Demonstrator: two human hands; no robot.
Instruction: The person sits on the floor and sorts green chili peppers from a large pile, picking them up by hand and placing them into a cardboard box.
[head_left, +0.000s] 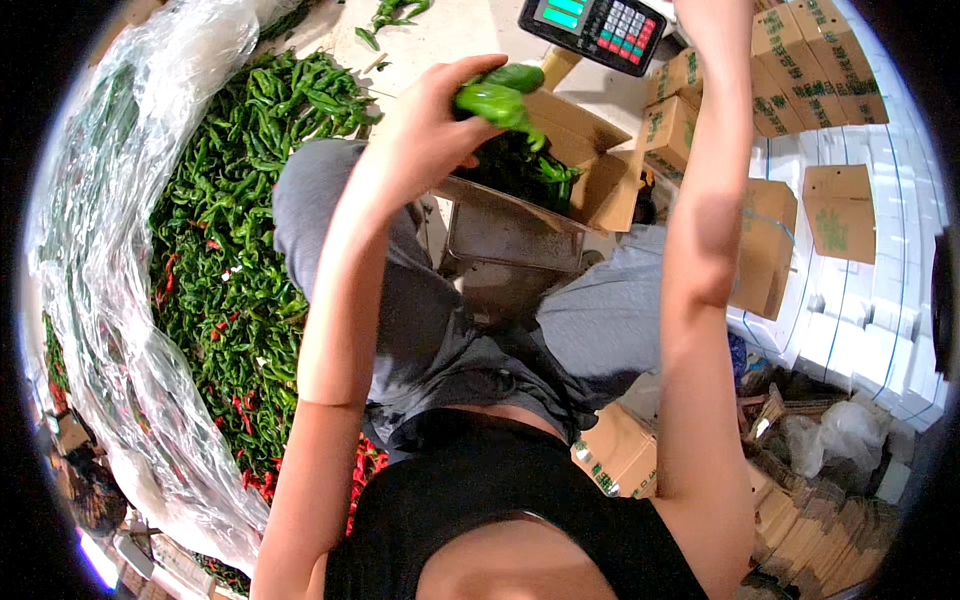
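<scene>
My left hand (431, 127) grips a few green peppers (496, 101) above an open cardboard box (600, 187). Dark green peppers (517, 166) lie inside that box, which rests on a metal platform (517, 232) between my knees. Reaching to the top edge beside the weighing scale's display and keypad unit (600, 30), my right hand (709, 16) is cut off by the frame; its fingers cannot be seen. To my left spreads a large heap of green peppers (232, 202), with some red ones among them.
Clear plastic sheeting (97, 247) runs along the heap's far side. Printed cartons (817, 67) and white foam boxes (847, 337) are stacked on the right. Flattened cardboard (817, 532) and a plastic bag (847, 439) lie at lower right. Loose peppers (390, 19) lie on the floor ahead.
</scene>
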